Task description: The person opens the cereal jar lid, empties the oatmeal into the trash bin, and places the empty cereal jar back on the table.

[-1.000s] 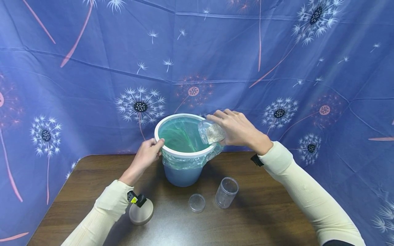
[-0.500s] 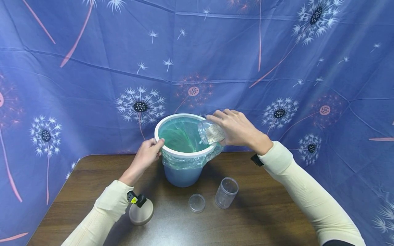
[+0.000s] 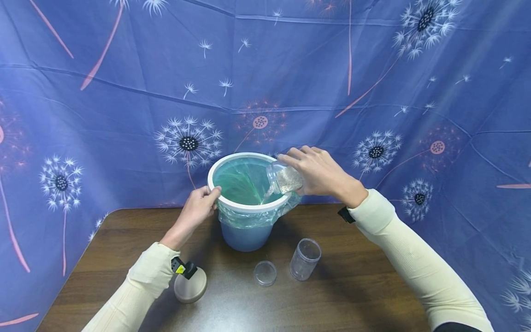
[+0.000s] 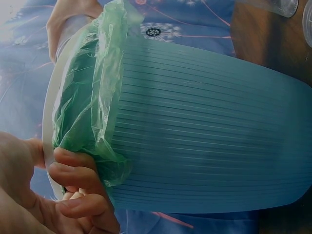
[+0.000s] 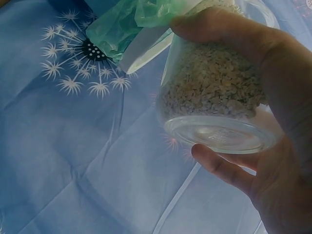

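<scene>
A blue trash bin (image 3: pixel 244 239) with a white rim and a green plastic liner (image 3: pixel 236 220) stands on the table. My left hand (image 3: pixel 195 211) pinches the rim at its left side, thumb on top and fingers curled underneath. With my right hand (image 3: pixel 322 173) I grip a clear jar (image 3: pixel 272 174) tipped over the bin's right rim, mouth towards the inside. Pale flakes (image 5: pixel 209 83) fill much of it, and a thin stream of them falls from its mouth into the bin. The bottom of the bin's inside is hidden.
On the brown table (image 3: pixel 340 295) in front of the bin stands an uncovered clear jar (image 3: pixel 304 260). Beside it lies a clear round lid (image 3: pixel 265 273). A beige round lid (image 3: pixel 191 287) lies below the left wrist. Blue dandelion-print cloth (image 3: pixel 290 69) hangs behind and at both sides.
Flakes have slid to the jar's mouth and now pour into the bin. Both hands hold nearly the same positions.
</scene>
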Demonstrator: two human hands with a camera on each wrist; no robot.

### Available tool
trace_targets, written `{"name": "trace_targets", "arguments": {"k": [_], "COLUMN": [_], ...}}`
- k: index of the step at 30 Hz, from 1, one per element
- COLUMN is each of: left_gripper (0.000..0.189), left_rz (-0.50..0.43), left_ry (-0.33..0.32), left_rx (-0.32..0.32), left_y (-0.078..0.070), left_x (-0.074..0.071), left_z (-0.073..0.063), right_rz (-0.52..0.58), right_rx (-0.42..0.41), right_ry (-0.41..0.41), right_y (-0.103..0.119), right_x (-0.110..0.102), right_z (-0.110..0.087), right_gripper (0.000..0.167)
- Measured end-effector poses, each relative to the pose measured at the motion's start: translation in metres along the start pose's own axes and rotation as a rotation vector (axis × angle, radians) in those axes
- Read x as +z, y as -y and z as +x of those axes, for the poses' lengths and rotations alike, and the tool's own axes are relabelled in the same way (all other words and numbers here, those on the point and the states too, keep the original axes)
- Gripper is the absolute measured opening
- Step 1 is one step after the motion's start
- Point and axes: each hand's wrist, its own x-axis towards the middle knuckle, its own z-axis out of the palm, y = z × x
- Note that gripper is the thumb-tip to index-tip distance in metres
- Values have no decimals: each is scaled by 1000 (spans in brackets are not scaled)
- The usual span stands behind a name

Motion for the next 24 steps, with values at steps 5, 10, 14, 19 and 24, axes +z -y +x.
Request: {"name": "trace_targets", "arguments": {"k": [5,10,14,19,24], "left_gripper": [38,38,38,38,38], "left_rz": [-2,12,16,15,18], "left_ry": [-1,-1,1,2,2], "left_rx": [-6,5,6,2,1], "left_y": [-1,-2,-3,-3,-2], "left_x": [0,-1,-1,0,0], "left_z": [0,0,-1,-1,-1], "right_rz": [-5,-6,-9,-9,-13], "right_rx": [0,2,2,3,0], "right_ry": [2,6,11,12,13], "right_y": [-1,-1,-2,-1,-2], "right_x": [0,-2,-2,-1,0], "right_z": [0,1,1,1,0], "right_gripper": [103,104,103,105,103]}}
